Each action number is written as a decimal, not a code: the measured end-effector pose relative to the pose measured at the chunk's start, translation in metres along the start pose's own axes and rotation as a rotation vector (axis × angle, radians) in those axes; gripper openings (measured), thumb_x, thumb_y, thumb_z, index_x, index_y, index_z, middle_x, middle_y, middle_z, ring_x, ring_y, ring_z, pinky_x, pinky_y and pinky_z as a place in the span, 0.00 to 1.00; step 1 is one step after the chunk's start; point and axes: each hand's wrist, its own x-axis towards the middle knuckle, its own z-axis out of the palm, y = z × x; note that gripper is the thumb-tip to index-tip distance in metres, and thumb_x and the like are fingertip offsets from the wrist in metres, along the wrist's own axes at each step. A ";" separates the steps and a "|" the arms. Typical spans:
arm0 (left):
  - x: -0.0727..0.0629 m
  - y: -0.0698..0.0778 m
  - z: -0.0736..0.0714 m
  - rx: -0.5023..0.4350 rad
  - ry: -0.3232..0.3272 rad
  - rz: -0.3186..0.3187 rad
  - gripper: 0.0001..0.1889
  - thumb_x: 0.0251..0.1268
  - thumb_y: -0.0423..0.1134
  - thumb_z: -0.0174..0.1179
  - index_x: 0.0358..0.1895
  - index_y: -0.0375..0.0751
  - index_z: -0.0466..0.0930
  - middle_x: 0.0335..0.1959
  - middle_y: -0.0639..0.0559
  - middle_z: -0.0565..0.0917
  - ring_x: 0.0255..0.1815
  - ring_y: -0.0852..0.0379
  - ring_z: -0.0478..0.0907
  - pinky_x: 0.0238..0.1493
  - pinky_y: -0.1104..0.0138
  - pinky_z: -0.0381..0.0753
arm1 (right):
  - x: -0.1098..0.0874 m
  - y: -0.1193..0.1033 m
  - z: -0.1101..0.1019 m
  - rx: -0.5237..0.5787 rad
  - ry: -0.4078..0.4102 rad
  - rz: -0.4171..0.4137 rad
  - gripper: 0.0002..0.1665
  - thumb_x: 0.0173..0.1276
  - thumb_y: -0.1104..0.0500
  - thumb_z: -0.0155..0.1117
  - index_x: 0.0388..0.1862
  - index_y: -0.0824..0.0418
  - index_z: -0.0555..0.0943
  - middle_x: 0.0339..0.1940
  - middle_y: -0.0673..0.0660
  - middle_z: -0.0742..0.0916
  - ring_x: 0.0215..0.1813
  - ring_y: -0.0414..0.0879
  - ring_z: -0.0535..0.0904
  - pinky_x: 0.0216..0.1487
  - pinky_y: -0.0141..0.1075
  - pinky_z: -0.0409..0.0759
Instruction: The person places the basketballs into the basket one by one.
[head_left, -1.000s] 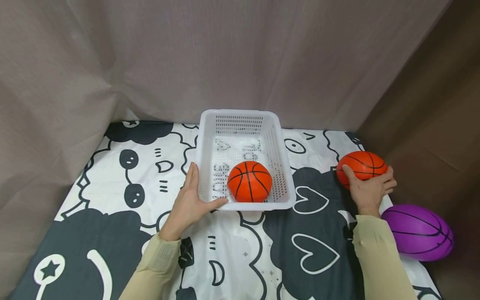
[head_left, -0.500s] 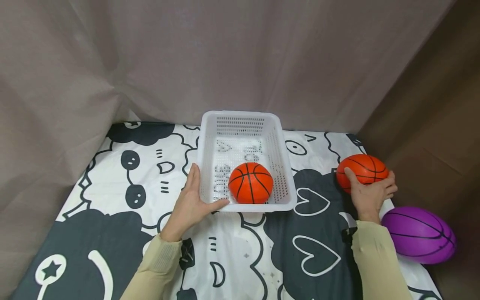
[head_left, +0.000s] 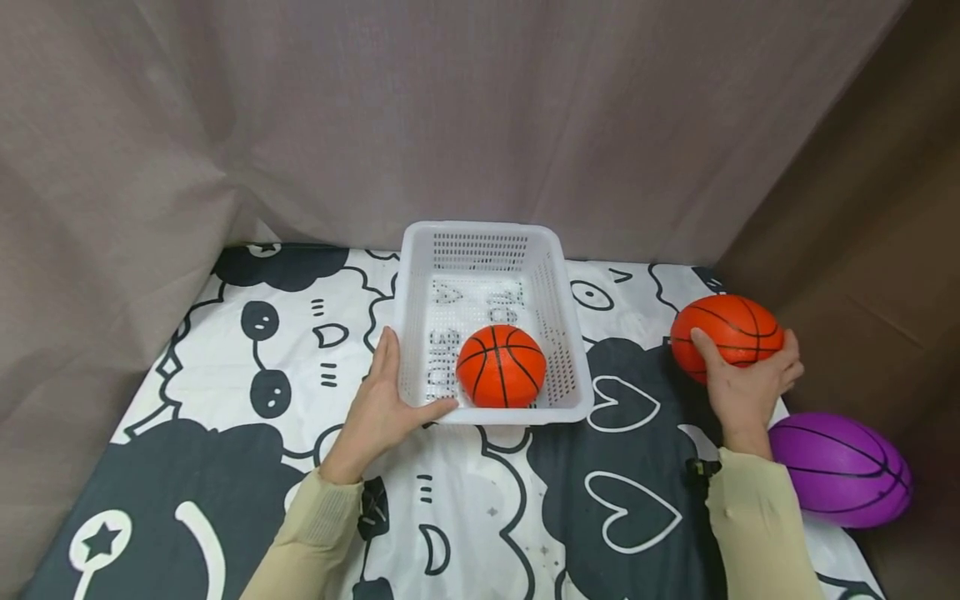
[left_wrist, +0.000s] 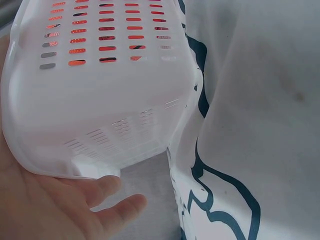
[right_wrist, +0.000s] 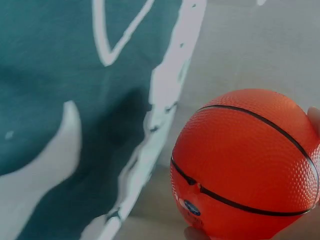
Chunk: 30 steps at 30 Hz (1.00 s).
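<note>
An orange toy basketball [head_left: 727, 337] is gripped by my right hand [head_left: 750, 387], thumb on its near-left side and fingers round its right. In the right wrist view the ball [right_wrist: 245, 160] shows its black seams and a small logo, with only bits of the fingers visible at its edge. My left hand [head_left: 378, 412] touches the near-left corner of a white slotted plastic basket [head_left: 570, 350], its thumb along the front rim and its straight fingers against the left side. Inside the basket, near the front, lies another orange basketball [head_left: 501, 367].
A purple basketball [head_left: 840, 469] sits at the table's right edge beside my right forearm. The cloth [head_left: 615, 467] under everything has a black-and-white cartoon print. Grey-brown curtain fabric [head_left: 480, 108] hangs behind the table and on both sides.
My right hand has moved slightly up and to the right with the orange basketball, which has turned a little. The left hand and the basket stay in place.
</note>
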 end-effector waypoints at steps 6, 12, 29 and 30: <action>-0.001 0.001 -0.001 0.006 0.002 -0.005 0.70 0.41 0.69 0.71 0.78 0.45 0.30 0.79 0.52 0.31 0.69 0.40 0.61 0.67 0.48 0.63 | -0.015 -0.024 -0.007 0.047 -0.010 -0.090 0.62 0.53 0.34 0.70 0.78 0.40 0.44 0.74 0.51 0.57 0.74 0.48 0.54 0.69 0.50 0.63; 0.000 0.000 -0.001 0.005 0.003 0.001 0.71 0.40 0.70 0.70 0.78 0.44 0.30 0.79 0.51 0.31 0.68 0.40 0.62 0.67 0.48 0.63 | -0.032 -0.049 -0.017 0.044 -0.053 -0.146 0.60 0.54 0.36 0.72 0.77 0.37 0.45 0.74 0.47 0.57 0.72 0.48 0.57 0.67 0.51 0.65; 0.000 -0.001 0.000 0.001 0.017 0.029 0.73 0.36 0.78 0.64 0.78 0.42 0.32 0.79 0.50 0.34 0.69 0.43 0.63 0.67 0.51 0.63 | -0.071 -0.084 -0.024 0.011 -0.136 -0.319 0.60 0.51 0.41 0.76 0.76 0.33 0.50 0.72 0.49 0.62 0.68 0.49 0.62 0.60 0.56 0.71; 0.000 -0.001 0.000 0.000 0.017 0.028 0.73 0.36 0.78 0.64 0.78 0.42 0.32 0.79 0.50 0.34 0.69 0.44 0.62 0.67 0.51 0.63 | -0.073 -0.086 -0.024 0.013 -0.144 -0.334 0.60 0.51 0.41 0.77 0.76 0.34 0.50 0.71 0.49 0.62 0.68 0.49 0.63 0.60 0.56 0.72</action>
